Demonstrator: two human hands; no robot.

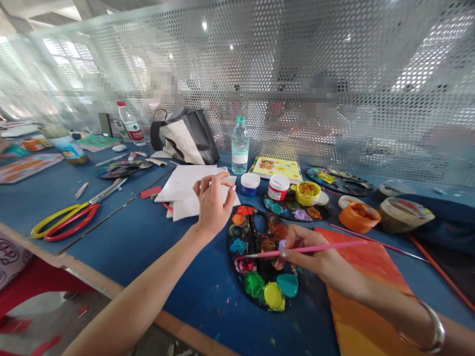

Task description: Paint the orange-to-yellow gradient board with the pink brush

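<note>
Pink paintbrush (pixel 326 246), gripped by the right hand (pixel 315 262), reached over the black palette (pixel 264 269). The left hand (pixel 215 205) was half open near white paper (pixel 185 183)

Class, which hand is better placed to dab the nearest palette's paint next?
Probably the right hand: it holds the pink brush, its tip over that palette. The left hand, near the white sheets, holds no brush.

Scissors with yellow and red handles (pixel 95 200) lie left of the left fingers (pixel 216 187) on my remote feed; beyond those fingers I see a red-capped water bottle (pixel 131 126), a black-and-white bag (pixel 190 140), a teal-capped bottle (pixel 240 148) and a perforated metal screen (pixel 237 64).
</note>
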